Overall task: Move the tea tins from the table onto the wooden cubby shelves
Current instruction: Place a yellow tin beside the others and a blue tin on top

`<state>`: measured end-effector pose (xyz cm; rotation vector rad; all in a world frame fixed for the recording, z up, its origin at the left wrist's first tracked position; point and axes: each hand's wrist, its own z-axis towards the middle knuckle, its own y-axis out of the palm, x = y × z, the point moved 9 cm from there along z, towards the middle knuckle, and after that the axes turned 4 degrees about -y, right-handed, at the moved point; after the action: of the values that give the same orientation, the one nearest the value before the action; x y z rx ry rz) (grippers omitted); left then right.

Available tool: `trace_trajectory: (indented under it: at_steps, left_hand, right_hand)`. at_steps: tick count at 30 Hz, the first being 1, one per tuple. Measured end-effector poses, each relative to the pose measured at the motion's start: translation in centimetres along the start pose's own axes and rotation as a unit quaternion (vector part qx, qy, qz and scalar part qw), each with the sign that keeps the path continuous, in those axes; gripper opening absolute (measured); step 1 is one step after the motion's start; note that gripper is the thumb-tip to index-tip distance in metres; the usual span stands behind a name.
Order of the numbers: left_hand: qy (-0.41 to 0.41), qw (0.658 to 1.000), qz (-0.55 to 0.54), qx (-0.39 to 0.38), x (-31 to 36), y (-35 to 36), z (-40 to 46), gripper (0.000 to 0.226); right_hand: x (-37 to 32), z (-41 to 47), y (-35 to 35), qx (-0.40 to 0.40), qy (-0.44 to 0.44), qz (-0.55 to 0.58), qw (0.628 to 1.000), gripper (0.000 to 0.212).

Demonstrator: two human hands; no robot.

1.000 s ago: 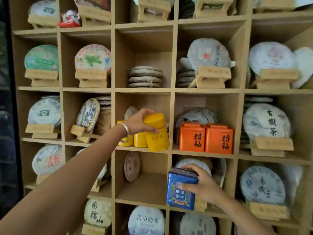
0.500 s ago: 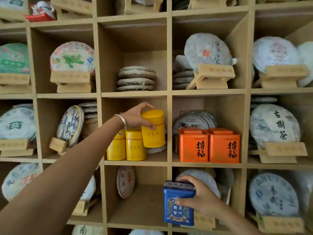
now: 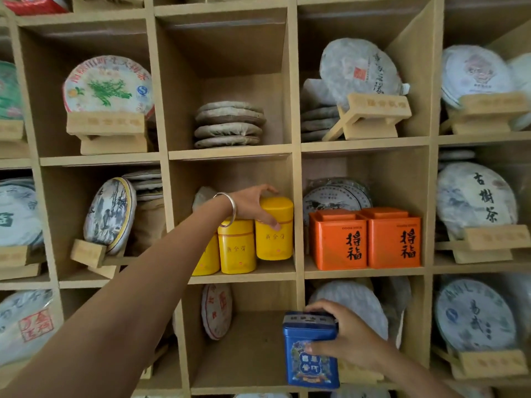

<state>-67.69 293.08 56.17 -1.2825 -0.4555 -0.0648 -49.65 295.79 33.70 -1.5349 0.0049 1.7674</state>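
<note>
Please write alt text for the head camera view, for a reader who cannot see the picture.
The left hand grips a yellow tea tin in a wooden cubby shelf, beside two more yellow tins, while the right hand holds a blue tea tin in front of the cubby below. Two orange tins stand in the cubby to the right.

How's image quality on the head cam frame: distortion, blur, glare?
Head view: wide-angle bowing, shelf uprights lean outward toward the frame edges; edge tea cakes look smeared, while the centre is sharp, with print on the yellow tin and orange tins legible; lighting soft, cubby tops shadowed, no hard glare.
</note>
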Motion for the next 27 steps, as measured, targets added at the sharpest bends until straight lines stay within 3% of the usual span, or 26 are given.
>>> trace_trajectory:
  at_steps: [12, 27]
  left_hand:
    - [-0.01, 0.994, 0.097, -0.049, -0.8, 2.5, 1.3, 0.096]
    - [-0.003, 0.995, 0.08, -0.054, -1.2, 2.8, 1.1, 0.092]
  right_hand:
    - [1.0, 0.1, 0.6, 0.004, 0.009, -0.035, 0.999, 0.064]
    - [1.8, 0.2, 1.4, 0.004, 0.007, -0.05, 0.999, 0.064]
